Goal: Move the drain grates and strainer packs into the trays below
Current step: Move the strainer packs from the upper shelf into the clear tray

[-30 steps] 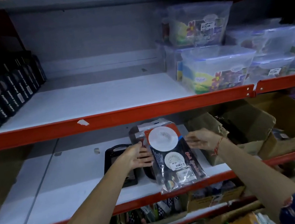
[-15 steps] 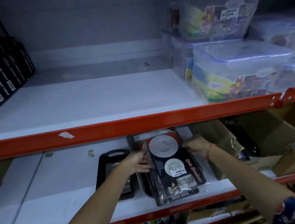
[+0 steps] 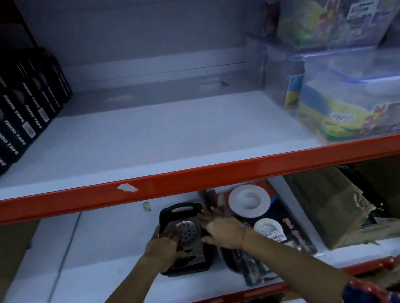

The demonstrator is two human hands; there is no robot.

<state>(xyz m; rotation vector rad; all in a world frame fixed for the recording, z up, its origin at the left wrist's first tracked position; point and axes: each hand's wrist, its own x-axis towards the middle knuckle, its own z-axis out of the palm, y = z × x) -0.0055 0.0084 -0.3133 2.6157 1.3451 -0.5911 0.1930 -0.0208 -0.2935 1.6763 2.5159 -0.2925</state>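
Note:
On the lower shelf stands a black tray [image 3: 180, 208] with a round-holed metal drain grate [image 3: 187, 232] in it. My left hand [image 3: 165, 250] curls over the grate's left edge and the tray's left side. My right hand [image 3: 221, 228] rests by the tray's right edge with its fingers spread and holds nothing. Just to the right lies the strainer pack [image 3: 249, 201], with white round strainers on a dark card. It rests on a second dark tray [image 3: 231, 262]. My right wrist hides part of the pack.
A red shelf beam [image 3: 197, 177] crosses just above my hands. Black nano tape boxes [image 3: 9, 121] line the upper shelf's left side, and clear plastic containers [image 3: 365, 92] fill its right side. Torn cardboard boxes [image 3: 343, 208] stand right of the trays, and a cardboard panel [image 3: 1, 264] at the far left.
Both hands have let go of the strainer pack, which now lies on the right tray. They have moved left onto the tray with the grate. The view has moved closer.

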